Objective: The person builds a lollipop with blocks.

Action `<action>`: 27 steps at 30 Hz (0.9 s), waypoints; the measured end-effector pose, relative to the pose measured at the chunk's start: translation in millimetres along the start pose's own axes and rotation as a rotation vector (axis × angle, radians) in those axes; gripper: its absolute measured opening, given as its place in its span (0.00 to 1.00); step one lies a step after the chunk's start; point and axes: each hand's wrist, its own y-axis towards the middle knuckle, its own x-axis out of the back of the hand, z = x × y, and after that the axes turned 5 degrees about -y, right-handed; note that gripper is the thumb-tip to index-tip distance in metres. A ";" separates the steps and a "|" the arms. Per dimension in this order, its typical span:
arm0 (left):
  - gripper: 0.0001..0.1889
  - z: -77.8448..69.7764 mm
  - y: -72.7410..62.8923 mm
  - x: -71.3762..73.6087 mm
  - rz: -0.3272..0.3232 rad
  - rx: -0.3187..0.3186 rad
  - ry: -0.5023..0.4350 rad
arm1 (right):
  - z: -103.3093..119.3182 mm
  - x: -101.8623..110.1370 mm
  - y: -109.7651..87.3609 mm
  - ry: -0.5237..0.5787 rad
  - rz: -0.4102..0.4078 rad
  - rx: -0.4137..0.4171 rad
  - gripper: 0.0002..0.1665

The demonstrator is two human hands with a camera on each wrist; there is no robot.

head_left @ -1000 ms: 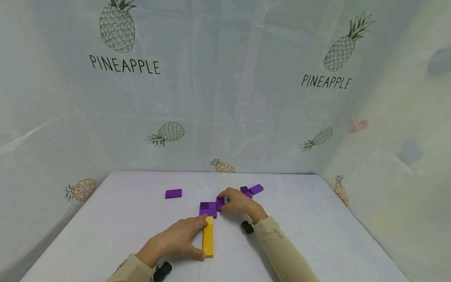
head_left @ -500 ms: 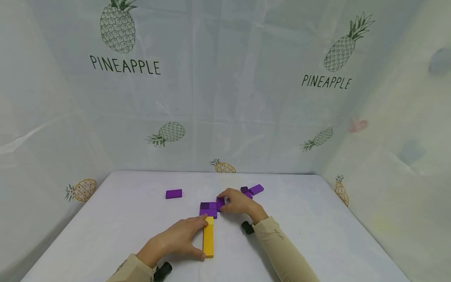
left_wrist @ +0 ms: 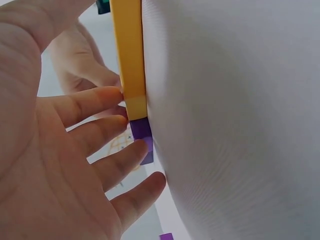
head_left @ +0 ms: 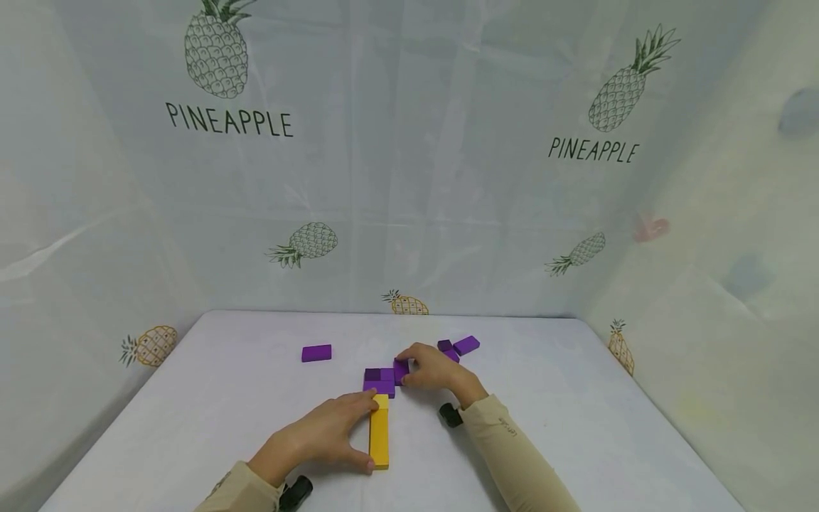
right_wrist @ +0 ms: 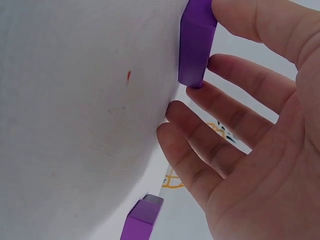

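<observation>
In the head view my left hand (head_left: 326, 430) lies beside a long yellow block (head_left: 379, 441), thumb at its near left corner and index fingertip at its far end. The left wrist view shows its fingers (left_wrist: 95, 106) fairly straight, tips along the yellow block's edge. Just beyond is a small group of purple blocks (head_left: 379, 387), touched by another left fingertip. My right hand (head_left: 434, 368) pinches a purple block (head_left: 401, 371) between thumb and fingertips, close to the group's right side. The right wrist view shows this purple block (right_wrist: 196, 47) standing on the white surface.
A single purple block (head_left: 316, 353) lies at the back left of the white table (head_left: 256, 384). More purple blocks (head_left: 466, 345) lie behind the right hand. A pineapple-print curtain (head_left: 409, 178) hangs behind the table. Each wrist wears a small black camera (head_left: 451, 414).
</observation>
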 end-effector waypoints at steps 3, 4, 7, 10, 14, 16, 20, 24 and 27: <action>0.49 1.8 -0.3 3.0 -0.017 0.004 -0.007 | 0.2 0.5 -0.1 0.000 -0.005 0.000 0.27; 0.49 3.1 -0.3 4.9 -0.027 0.008 -0.012 | 0.3 0.6 -0.1 0.004 -0.007 0.001 0.27; 0.47 9.4 0.0 12.8 -0.072 0.033 -0.037 | 1.0 0.8 -0.8 0.017 -0.012 0.000 0.27; 0.43 18.2 1.0 23.0 -0.120 0.060 -0.057 | 1.2 0.8 -1.5 0.038 -0.011 -0.002 0.27; 0.35 34.1 5.0 35.4 -0.160 0.110 -0.052 | 0.7 0.5 -2.4 0.048 -0.016 0.001 0.28; 0.32 46.1 7.9 40.9 -0.183 0.131 -0.034 | 0.4 -0.3 -2.7 0.043 -0.019 0.007 0.28; 0.30 75.6 14.0 49.9 -0.229 0.152 0.016 | 0.2 -2.1 -2.7 0.032 -0.014 0.006 0.27; 0.29 100.2 20.4 57.2 -0.281 0.145 0.011 | 0.5 -2.5 -1.5 0.031 -0.013 0.012 0.27; 0.28 112.2 24.6 61.1 -0.308 0.135 -0.004 | 0.0 -2.2 0.2 0.018 -0.022 0.026 0.28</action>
